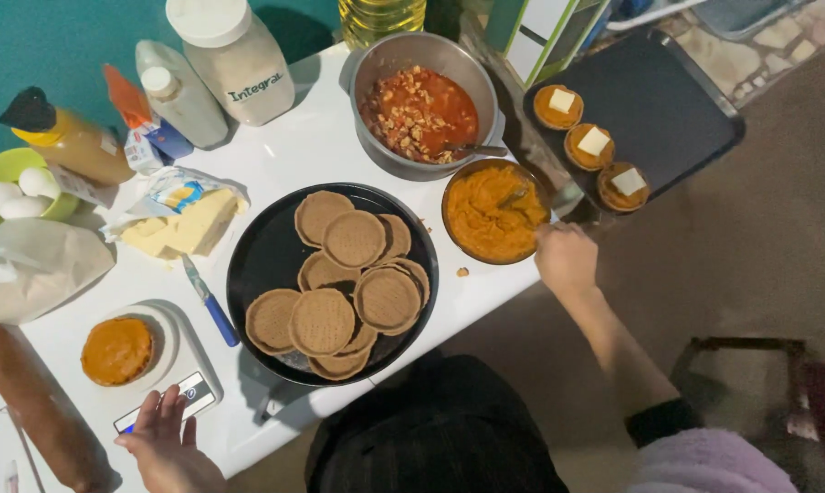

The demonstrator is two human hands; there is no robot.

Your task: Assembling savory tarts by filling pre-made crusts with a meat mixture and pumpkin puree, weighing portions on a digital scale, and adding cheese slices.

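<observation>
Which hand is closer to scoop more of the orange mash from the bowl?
The right hand. It already rests at the rim of the bowl of orange mash, by the spoon. The left hand is at the kitchen scale, far across the table.

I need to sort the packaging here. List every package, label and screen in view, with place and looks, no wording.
Large translucent plastic jar: back of the white table, white lid, pale contents, dark lettering.
Small white plastic bottle: left of that jar, white cap.
Amber squeeze bottle: far left, black cap, pale label.
Opened cheese wrapper: clear with blue and yellow print, beside the yellow slices.
White kitchen scale: front left, small dark screen, left hand touching it.
</observation>
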